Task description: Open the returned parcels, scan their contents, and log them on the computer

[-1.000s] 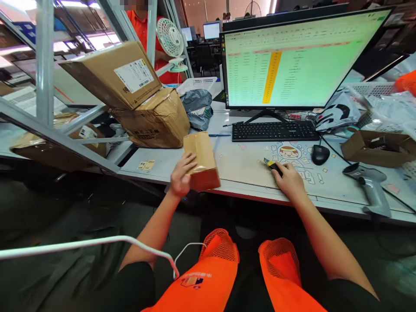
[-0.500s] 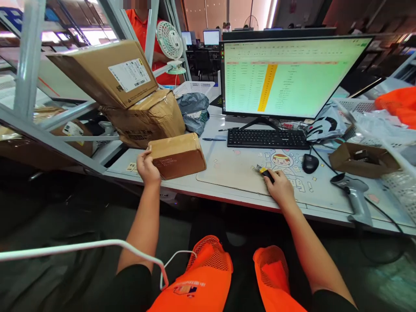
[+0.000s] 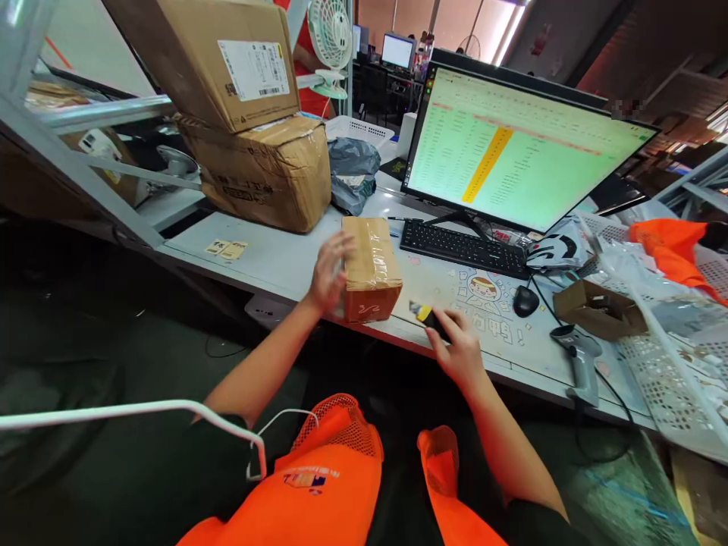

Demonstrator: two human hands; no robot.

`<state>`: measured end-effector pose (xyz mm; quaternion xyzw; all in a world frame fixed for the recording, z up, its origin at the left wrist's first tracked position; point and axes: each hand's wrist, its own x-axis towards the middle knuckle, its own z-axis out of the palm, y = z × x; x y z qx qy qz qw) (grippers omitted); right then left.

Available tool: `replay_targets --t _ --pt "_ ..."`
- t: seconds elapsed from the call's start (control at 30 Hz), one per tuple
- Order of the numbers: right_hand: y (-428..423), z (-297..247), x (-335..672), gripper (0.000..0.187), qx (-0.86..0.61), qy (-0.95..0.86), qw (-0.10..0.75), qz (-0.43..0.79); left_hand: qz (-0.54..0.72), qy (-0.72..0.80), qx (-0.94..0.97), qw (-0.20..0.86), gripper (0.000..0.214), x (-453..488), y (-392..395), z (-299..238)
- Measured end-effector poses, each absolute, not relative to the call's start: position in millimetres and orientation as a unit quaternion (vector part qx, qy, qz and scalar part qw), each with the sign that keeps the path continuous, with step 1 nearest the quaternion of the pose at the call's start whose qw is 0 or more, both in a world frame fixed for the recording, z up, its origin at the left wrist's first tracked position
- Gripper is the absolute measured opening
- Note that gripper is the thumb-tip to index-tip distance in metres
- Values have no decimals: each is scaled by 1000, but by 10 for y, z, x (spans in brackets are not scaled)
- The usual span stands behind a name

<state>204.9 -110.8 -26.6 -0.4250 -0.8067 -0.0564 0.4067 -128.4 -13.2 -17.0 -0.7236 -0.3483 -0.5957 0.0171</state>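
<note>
A small brown cardboard box stands at the desk's front edge, clear tape running along its top. Beside its left face is my left hand; its fingers are smeared by motion, and I cannot tell whether they grip the box or only touch it. My right hand is closed around a utility knife with a black and yellow body. The knife's front end points left toward the box, a short gap away from it.
Two larger cartons are stacked at the left near a metal frame. A monitor, keyboard, mouse, barcode scanner and small open box occupy the right side. A white cable crosses the lower left.
The small box has turned and shifted right, showing its taped top. My left hand moved right with it. The knife in my right hand is closer to the box. The view has tilted and shifted.
</note>
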Motion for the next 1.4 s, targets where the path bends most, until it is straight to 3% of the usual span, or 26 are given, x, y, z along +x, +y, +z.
replay_targets --t 0.17,0.33,0.83,1.1,1.27,1.4 --pt "-1289 -64 1525 39 -389 -835 385 -51 -561 -294 -767 106 50 -1215 -547 -252" --pt "-1154 -99 1334 40 -398 -834 380 -39 -556 -271 -772 150 48 -1216 -463 -241" --pt "-1221 -104 1239 42 -457 -802 380 -65 -562 -300 -757 143 43 -976 -524 -310" --pt "-977 -124 1798 42 -530 -746 393 -86 -545 -348 -754 116 38 -836 -541 -370" --pt "-987 -55 2217 48 -570 -702 421 -69 -508 -308 -796 120 54 -1099 -404 -203" --pt "-1225 212 2185 44 -565 -737 370 -12 -453 -247 -853 79 70 -1381 -131 -28"
